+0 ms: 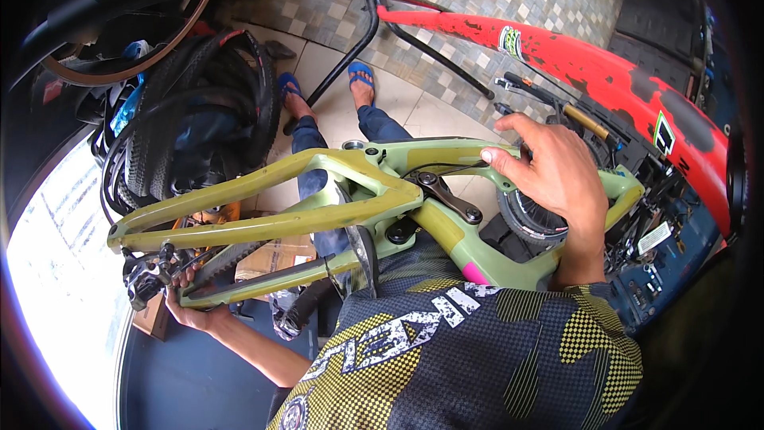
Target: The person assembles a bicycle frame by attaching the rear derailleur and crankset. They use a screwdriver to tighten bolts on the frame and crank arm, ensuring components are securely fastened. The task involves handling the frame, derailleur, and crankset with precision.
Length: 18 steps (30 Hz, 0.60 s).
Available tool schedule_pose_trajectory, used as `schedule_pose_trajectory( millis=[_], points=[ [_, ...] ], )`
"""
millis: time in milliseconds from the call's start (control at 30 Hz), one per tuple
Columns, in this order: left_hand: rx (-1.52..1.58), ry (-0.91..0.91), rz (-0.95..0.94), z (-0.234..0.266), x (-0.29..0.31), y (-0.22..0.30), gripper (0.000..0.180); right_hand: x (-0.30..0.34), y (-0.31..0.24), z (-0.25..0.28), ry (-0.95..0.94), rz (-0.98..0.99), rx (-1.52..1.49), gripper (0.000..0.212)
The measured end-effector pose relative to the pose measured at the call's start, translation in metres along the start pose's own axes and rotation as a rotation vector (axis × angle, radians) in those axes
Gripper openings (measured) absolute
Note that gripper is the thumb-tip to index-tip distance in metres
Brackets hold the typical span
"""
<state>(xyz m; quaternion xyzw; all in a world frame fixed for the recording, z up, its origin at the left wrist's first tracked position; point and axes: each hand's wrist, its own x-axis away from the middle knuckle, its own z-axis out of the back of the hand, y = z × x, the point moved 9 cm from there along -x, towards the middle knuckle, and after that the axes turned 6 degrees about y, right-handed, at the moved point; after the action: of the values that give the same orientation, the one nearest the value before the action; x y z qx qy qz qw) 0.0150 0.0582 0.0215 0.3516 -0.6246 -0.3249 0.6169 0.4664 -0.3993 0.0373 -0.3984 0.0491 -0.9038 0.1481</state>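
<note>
A green and olive bike frame [446, 232] lies across my lap, its rear triangle to the left. My left hand [193, 308] is closed round its rear lower end, beside a black brake caliper [145, 280] that hangs there. Over the top tube is my right hand [553, 167], thumb and index finger apart. The thumb tip is beside a thin black cable [455, 166] along the tube; whether they touch I cannot tell. The other right fingers are partly hidden. A dark rocker link [450, 197] sits mid-frame.
A scratched red frame tube [589, 60] crosses the upper right, joined to black tubing above. Several tyres [171, 111] are piled at the left. Tools and parts crowd a blue surface [684, 247] at the right. A cardboard box [274, 257] stands beneath the green frame.
</note>
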Motion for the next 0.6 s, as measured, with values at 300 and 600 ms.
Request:
schedule_pose_trajectory(
  millis=[300, 600],
  points=[
    [0.035, -0.022, 0.0, 0.001, 0.008, 0.006, 0.027, -0.004, -0.008, -0.002, -0.006, 0.016, 0.008, 0.053],
    [0.004, -0.044, -0.017, -0.001, 0.006, 0.007, 0.021, 0.0, -0.008, -0.002, 0.026, 0.022, 0.012, 0.052]
  ],
)
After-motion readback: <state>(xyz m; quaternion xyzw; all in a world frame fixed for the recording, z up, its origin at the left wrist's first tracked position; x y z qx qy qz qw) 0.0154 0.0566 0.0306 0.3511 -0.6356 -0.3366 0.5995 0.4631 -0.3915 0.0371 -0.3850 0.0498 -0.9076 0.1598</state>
